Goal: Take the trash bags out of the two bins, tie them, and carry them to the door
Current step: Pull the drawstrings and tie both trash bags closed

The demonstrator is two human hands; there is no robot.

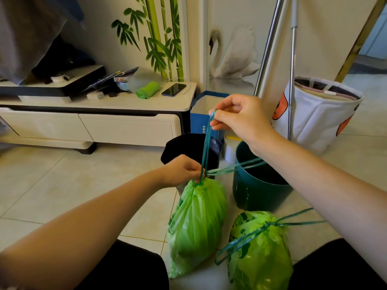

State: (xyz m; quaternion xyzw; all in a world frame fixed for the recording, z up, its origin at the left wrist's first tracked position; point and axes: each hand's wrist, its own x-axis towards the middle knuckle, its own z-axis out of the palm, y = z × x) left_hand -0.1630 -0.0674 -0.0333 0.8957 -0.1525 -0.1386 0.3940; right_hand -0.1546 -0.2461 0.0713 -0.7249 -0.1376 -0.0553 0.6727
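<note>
Soft, even daylight fills the room, brightest at the doorway upper right, with a pale sheen on the glossy beige floor tiles [62,185]. Shadows are faint. Wide-angle bending curves the edges; the corners blur slightly

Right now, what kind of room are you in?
Probably a living room at home. There's a low white TV cabinet with a phone on it, bamboo and swan pictures on the wall, and a tiled floor with two bins.
</note>
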